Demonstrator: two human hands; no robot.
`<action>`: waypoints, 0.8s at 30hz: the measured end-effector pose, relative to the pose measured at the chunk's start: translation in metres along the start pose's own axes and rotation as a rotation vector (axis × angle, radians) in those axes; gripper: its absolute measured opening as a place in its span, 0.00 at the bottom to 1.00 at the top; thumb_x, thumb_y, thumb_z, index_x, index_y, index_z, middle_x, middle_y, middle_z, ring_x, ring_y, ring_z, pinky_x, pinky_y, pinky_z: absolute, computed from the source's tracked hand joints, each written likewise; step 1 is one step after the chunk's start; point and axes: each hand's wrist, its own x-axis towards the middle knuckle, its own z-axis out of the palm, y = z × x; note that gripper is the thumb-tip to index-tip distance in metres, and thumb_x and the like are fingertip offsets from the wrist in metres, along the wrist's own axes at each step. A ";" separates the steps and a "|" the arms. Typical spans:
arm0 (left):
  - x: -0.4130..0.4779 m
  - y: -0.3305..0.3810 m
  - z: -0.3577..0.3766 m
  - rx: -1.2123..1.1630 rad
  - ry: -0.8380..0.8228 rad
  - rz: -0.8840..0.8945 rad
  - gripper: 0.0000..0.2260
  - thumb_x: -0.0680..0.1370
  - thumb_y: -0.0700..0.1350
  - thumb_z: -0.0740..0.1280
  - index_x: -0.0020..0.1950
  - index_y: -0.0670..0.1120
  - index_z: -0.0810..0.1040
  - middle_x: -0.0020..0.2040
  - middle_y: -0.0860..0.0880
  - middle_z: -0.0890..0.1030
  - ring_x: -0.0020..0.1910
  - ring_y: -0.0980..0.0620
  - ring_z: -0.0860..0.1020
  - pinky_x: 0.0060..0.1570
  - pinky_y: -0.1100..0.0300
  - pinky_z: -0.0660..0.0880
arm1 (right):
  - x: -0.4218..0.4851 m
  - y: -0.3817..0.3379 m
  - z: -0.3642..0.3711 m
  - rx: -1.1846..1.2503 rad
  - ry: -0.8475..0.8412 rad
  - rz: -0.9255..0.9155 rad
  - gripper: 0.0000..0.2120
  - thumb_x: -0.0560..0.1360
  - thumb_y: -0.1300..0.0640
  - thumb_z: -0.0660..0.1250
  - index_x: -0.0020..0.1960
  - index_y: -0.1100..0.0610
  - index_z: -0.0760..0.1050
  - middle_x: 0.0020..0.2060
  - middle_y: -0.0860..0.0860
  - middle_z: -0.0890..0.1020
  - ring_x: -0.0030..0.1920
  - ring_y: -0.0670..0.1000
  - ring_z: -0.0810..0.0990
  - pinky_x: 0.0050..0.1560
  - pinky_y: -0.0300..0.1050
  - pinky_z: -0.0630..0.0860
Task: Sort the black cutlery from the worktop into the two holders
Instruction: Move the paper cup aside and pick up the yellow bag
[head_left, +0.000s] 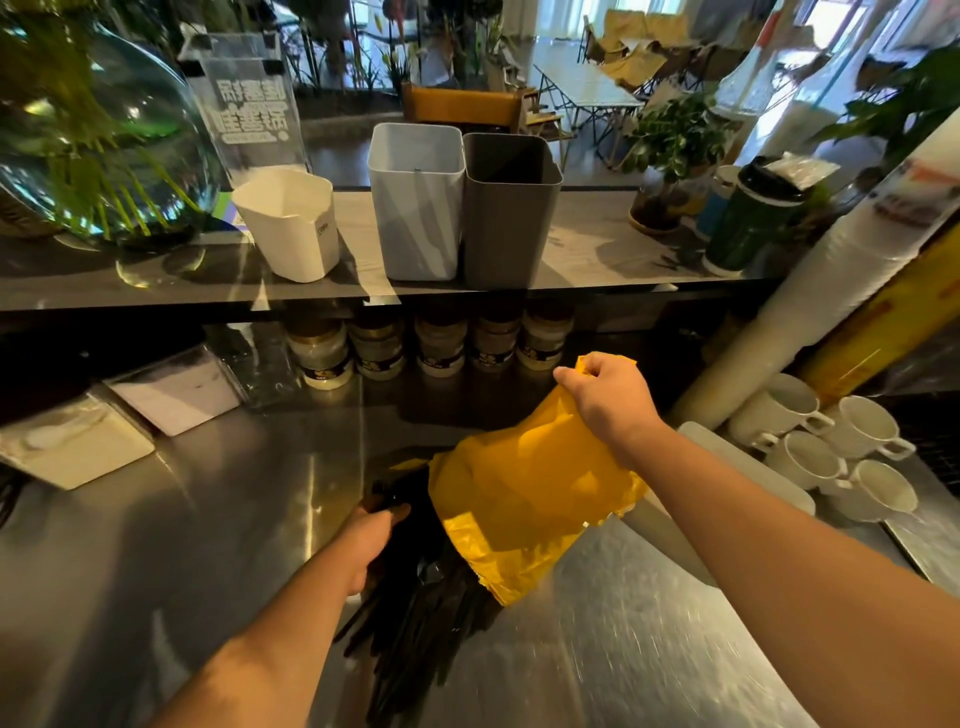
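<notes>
A pile of black cutlery (415, 613) lies on the steel worktop (182, 545), partly under a yellow plastic bag (524, 499). My left hand (371, 543) grips the far end of the pile. My right hand (610, 400) pinches the top of the yellow bag and holds it up above the cutlery. Two tall holders stand side by side on the raised shelf: a light grey holder (415, 208) on the left and a dark grey holder (511, 213) on the right. Both look empty from here.
A white angular container (291, 223) and a big glass vase (93, 145) stand left on the shelf. Several jars (431, 343) line up under it. White cups (831, 441) and a cup stack (810, 291) sit at the right. White trays (78, 441) lie at the left.
</notes>
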 end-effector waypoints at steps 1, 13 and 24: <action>0.001 0.000 0.000 0.006 -0.018 0.009 0.12 0.81 0.48 0.72 0.64 0.52 0.78 0.55 0.41 0.85 0.53 0.38 0.83 0.46 0.49 0.80 | -0.001 -0.003 -0.002 -0.008 0.010 -0.014 0.20 0.82 0.46 0.69 0.52 0.64 0.79 0.47 0.62 0.82 0.44 0.56 0.81 0.44 0.48 0.78; 0.001 -0.009 -0.004 0.052 -0.031 0.042 0.16 0.81 0.48 0.72 0.67 0.58 0.76 0.54 0.42 0.85 0.51 0.38 0.84 0.42 0.49 0.81 | -0.013 -0.015 -0.017 -0.021 0.047 -0.079 0.20 0.82 0.47 0.69 0.51 0.66 0.79 0.45 0.65 0.82 0.44 0.61 0.82 0.46 0.57 0.81; 0.000 -0.006 -0.004 0.157 0.009 0.014 0.22 0.81 0.51 0.71 0.73 0.56 0.71 0.56 0.38 0.83 0.45 0.37 0.83 0.37 0.54 0.79 | -0.017 -0.025 -0.032 -0.035 0.102 -0.109 0.18 0.82 0.50 0.69 0.38 0.58 0.70 0.31 0.53 0.69 0.33 0.51 0.71 0.36 0.49 0.68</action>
